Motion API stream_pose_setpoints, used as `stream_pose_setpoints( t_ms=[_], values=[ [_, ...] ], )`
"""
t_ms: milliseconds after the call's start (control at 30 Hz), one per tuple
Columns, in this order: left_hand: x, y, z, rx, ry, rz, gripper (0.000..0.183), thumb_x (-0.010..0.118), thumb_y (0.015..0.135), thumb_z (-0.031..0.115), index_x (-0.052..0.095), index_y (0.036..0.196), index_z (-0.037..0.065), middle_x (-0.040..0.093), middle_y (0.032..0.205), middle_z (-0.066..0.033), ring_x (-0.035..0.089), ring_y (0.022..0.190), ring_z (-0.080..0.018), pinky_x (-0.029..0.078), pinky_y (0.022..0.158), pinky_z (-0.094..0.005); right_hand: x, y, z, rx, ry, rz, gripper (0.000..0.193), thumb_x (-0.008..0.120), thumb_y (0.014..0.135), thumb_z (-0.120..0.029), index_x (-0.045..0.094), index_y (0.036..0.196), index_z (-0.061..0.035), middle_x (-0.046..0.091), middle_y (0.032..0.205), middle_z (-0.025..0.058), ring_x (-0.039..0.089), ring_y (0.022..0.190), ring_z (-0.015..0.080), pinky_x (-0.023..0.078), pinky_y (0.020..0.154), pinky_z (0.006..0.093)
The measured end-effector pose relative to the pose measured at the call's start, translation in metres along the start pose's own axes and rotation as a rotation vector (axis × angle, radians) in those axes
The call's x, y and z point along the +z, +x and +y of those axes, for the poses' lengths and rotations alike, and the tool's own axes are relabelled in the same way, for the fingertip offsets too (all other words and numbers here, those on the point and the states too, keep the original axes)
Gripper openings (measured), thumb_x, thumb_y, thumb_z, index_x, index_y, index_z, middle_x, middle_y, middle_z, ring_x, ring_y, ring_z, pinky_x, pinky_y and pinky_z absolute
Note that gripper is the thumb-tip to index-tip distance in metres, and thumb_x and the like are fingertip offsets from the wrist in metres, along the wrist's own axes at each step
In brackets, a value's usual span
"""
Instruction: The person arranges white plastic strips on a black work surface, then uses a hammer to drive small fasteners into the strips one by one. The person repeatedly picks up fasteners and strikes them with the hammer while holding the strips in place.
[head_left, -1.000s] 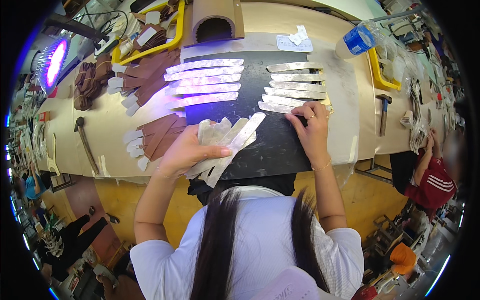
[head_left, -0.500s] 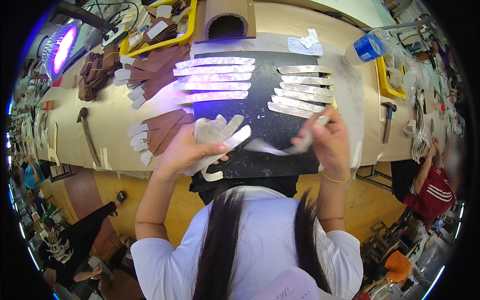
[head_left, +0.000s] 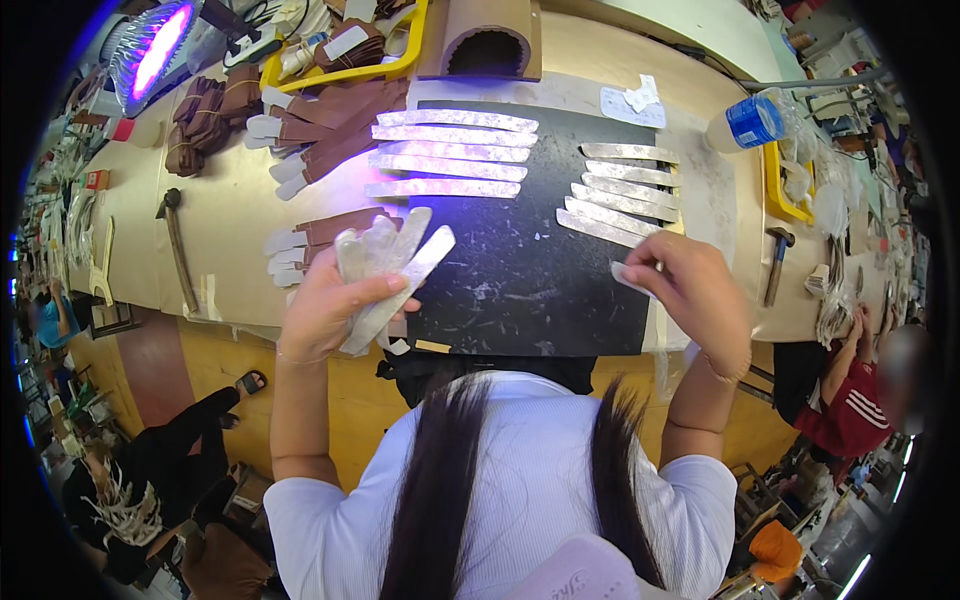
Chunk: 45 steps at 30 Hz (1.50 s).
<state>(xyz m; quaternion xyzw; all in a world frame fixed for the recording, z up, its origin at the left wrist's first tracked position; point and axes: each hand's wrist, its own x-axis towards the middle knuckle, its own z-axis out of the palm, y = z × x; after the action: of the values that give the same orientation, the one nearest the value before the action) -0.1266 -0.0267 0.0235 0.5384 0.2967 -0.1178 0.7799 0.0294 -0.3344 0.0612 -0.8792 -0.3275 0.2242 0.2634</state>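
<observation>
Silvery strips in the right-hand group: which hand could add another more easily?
Probably the right hand: it pinches one silvery strip near that group, while the left hand, farther away, holds a fanned bundle.

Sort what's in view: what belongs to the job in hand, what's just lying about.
Apparently in use:
fanned strips in the left hand
strip in the right hand
left row of strips
right row of strips
black mat

Seemingly lying about:
left hammer
right hammer
bottle
</observation>
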Motion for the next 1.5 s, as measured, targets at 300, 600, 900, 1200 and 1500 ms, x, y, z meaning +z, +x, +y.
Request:
stream_pose_setpoints(
  t_ms=[300,600,900,1200,1500],
  values=[
    [0.032,0.028,-0.022,0.022,-0.041,-0.112,0.036,0.076,0.073,0.001,0.058,0.105,-0.002,0.066,0.093,-0.0105,0.067,0.078,-0.0192,0.056,0.073,-0.0323,0.08,0.033,0.036,-0.221,-0.212,0.357,0.012,0.071,0.079,-0.018,0.065,0.079,-0.0084,0.06,0.076,0.0044,0.055,0.072,0.0209,0.035,0.076,0.0332],
    [0.037,0.029,-0.025,0.014,0.126,-0.126,0.033,0.079,0.074,0.006,0.06,0.101,0.001,0.065,0.092,-0.0055,0.063,0.078,-0.0125,0.051,0.071,-0.0262,0.1,0.042,-0.01,0.099,1.019,0.026,0.015,0.069,0.086,-0.008,0.061,0.096,0.0009,0.064,0.08,0.0022,0.059,0.067,0.0056,0.049,0.06,0.0182],
    [-0.011,0.003,-0.012,-0.19,0.09,-0.166,0.037,0.077,0.074,0.005,0.056,0.103,-0.003,0.064,0.09,-0.0103,0.068,0.07,-0.0182,0.057,0.059,-0.0279,0.103,0.059,-0.014,0.169,1.03,-0.141,0.011,0.066,0.088,-0.005,0.058,0.092,0.0007,0.064,0.082,0.0062,0.068,0.079,0.012,0.054,0.064,0.0205],
    [-0.096,0.001,0.011,0.058,0.097,0.212,0.037,0.074,0.076,0.006,0.055,0.106,-0.004,0.068,0.089,-0.014,0.065,0.065,-0.0155,0.055,0.057,-0.0265,0.122,0.08,-0.011,0.256,0.835,0.069,0.011,0.063,0.089,-0.006,0.058,0.092,0.0028,0.066,0.079,0.0096,0.069,0.069,0.015,0.055,0.058,0.0221],
    [-0.099,0.011,0.018,0.093,0.064,0.266,0.035,0.072,0.078,0.005,0.052,0.106,-0.003,0.067,0.091,-0.0167,0.065,0.064,-0.0158,0.054,0.053,-0.0253,0.124,0.079,-0.011,0.327,0.607,0.167,0.015,0.063,0.09,-0.009,0.054,0.085,0.002,0.064,0.071,0.0088,0.067,0.06,0.0136,0.051,0.049,0.022]
  ],
)
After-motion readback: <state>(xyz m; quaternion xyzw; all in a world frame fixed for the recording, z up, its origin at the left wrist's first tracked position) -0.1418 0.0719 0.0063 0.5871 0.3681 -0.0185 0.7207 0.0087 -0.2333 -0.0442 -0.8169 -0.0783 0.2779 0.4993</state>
